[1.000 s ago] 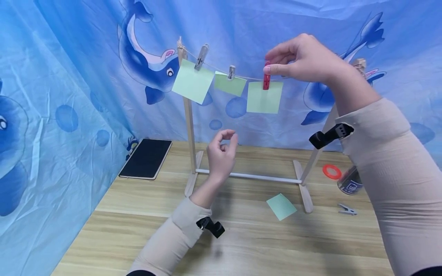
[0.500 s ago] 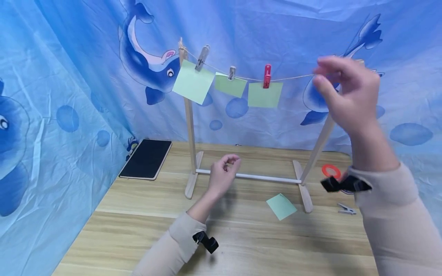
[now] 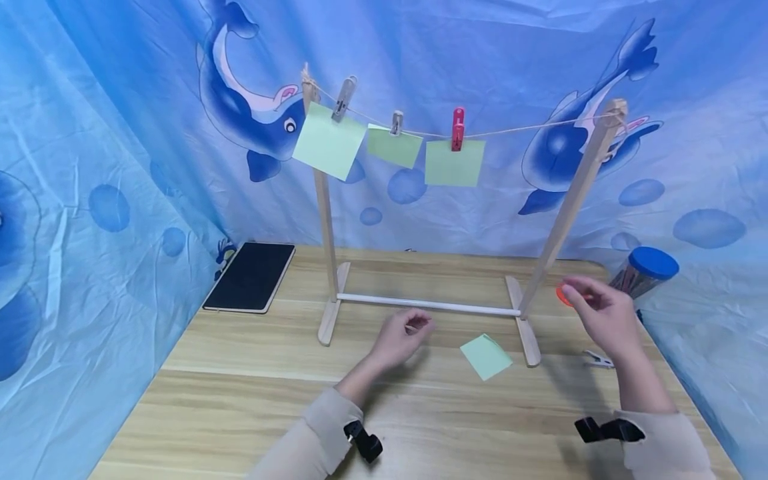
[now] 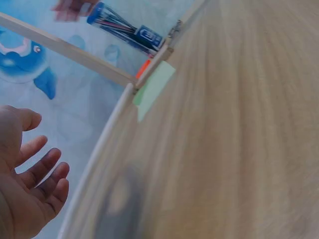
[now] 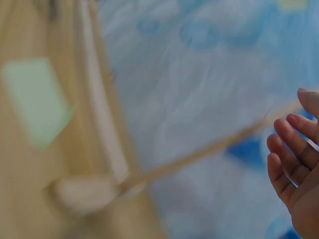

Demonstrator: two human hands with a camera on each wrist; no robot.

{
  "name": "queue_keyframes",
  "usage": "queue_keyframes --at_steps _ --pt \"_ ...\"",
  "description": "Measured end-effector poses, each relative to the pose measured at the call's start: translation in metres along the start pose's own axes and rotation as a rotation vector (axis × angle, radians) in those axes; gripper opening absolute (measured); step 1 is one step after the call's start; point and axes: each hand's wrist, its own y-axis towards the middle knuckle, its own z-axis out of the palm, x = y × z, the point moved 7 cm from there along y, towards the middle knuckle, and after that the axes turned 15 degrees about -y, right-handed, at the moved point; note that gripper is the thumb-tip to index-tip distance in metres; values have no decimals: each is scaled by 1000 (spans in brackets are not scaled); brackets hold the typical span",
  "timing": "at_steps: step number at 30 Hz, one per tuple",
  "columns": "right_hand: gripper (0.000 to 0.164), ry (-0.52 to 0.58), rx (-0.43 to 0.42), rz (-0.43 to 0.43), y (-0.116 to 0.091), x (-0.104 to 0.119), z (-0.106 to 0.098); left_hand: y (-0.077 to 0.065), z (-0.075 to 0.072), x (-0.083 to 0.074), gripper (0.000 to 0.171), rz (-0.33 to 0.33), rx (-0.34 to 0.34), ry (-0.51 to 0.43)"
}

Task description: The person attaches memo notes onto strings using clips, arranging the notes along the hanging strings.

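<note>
My left hand (image 3: 402, 337) hangs low over the table, fingers loosely curled, holding nothing. To its right lies a green sticky note (image 3: 486, 358). My right hand (image 3: 607, 319) is empty too, its fingers relaxed, overlapping a red ring (image 3: 563, 295) and above a grey clothespin (image 3: 598, 360) on the table. On the string (image 3: 528, 128) of a wooden stand (image 3: 567, 210) hang three green notes. A grey clothespin (image 3: 344, 99) holds the left note (image 3: 329, 143), a smaller grey clothespin (image 3: 397, 123) the middle note (image 3: 394, 148), and a red clothespin (image 3: 458, 128) the right note (image 3: 454, 165).
A jar with a blue lid (image 3: 654, 263) stands at the back right, behind my right hand. At the back left lies a black notebook (image 3: 251, 277). A white rod (image 3: 429, 305) joins the stand's feet. A blue dolphin curtain (image 3: 114, 133) encloses the table.
My right hand has let go of the red clothespin and come down to the right, toward the table. My left hand has sunk lower and slightly right. The clothespin stays on the string with its note.
</note>
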Motion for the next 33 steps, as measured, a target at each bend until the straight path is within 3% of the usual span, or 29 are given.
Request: queue_keyframes --at_steps 5,9,13,17,21,25,29,33 --pt "28 -134 67 75 -31 -57 9 -3 17 16 29 -47 55 42" --pt "35 -239 170 102 -46 -86 13 -6 33 22 29 -29 98 128" --pt "49 -384 337 138 -57 -108 21 -9 60 21 34 73 220 373" --pt "54 -439 496 138 -66 -122 32 -16 89 19 42 166 389 628" --pt "45 -438 534 92 -73 -123 36 -21 104 21 42 194 487 780" --pt "34 -448 412 9 -79 -120 29 -22 102 18 34 248 447 841" --pt "20 -445 308 -36 -85 -119 23 -18 95 13 21 296 374 816" --pt "18 -414 313 -41 -88 -119 25 -11 83 17 26 224 306 682"
